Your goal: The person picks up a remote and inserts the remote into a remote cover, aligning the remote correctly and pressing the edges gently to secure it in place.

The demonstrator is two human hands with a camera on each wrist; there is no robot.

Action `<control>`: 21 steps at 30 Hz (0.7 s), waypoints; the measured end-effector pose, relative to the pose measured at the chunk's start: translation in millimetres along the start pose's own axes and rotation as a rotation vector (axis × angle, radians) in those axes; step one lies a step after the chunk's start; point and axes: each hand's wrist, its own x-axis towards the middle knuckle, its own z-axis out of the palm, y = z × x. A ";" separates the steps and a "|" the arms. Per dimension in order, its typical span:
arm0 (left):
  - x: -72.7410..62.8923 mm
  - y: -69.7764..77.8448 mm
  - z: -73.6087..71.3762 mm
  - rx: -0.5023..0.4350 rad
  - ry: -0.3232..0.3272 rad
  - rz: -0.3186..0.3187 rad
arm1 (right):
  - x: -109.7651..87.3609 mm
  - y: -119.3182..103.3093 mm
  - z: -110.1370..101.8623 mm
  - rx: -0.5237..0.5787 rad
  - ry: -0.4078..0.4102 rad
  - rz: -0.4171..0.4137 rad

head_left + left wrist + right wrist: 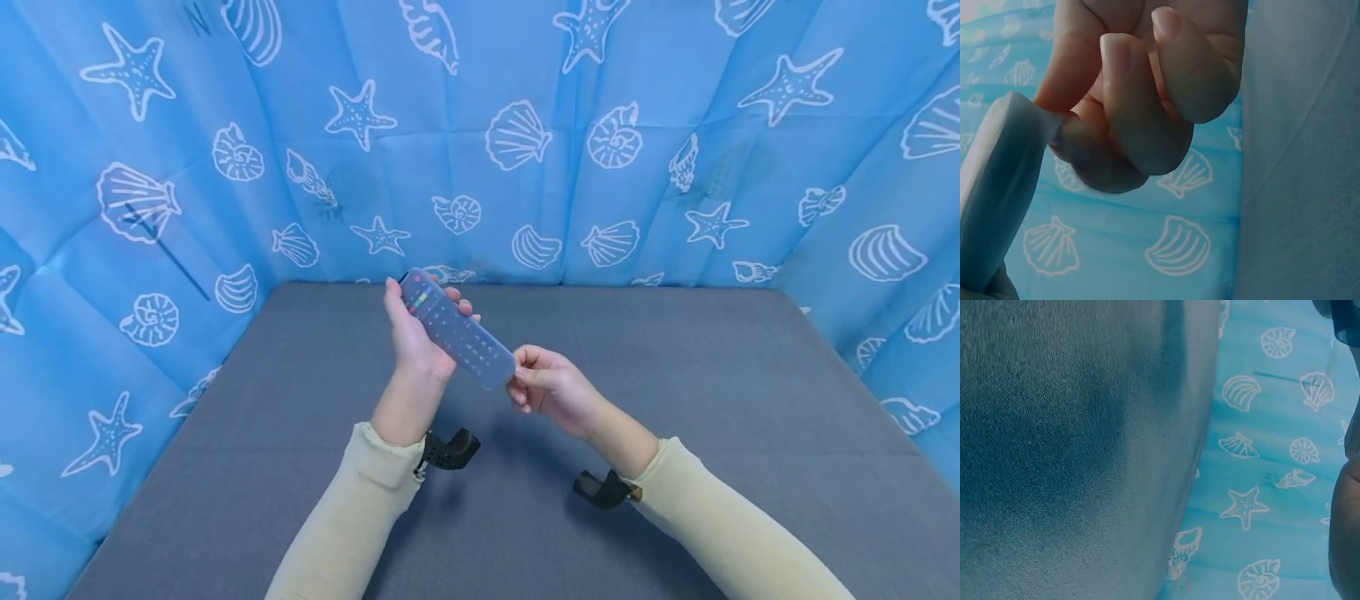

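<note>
A remote control [456, 329] in a translucent, bluish cover is held tilted above the table, its button face showing in the head view. My left hand [420, 337] grips its upper left part, thumb on one side and fingertips showing past the other. At the lower right end, my right hand [553, 387] pinches the end of the cover between thumb and fingers. In the left wrist view the remote's side [1000, 187] appears at left, and curled fingers [1147, 119] hold a pulled-out bit of cover. Only an edge of the right hand [1344, 531] shows in the right wrist view.
A grey cloth-covered table [675, 358] lies under both hands. Behind and beside it hangs a blue curtain [465, 108] printed with white shells and starfish. Black wrist camera mounts [452, 450] jut inward from both sleeves.
</note>
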 end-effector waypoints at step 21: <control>2.6 0.1 -3.5 0.326 -0.038 -0.096 | -7.8 -9.6 13.5 -0.362 0.185 0.073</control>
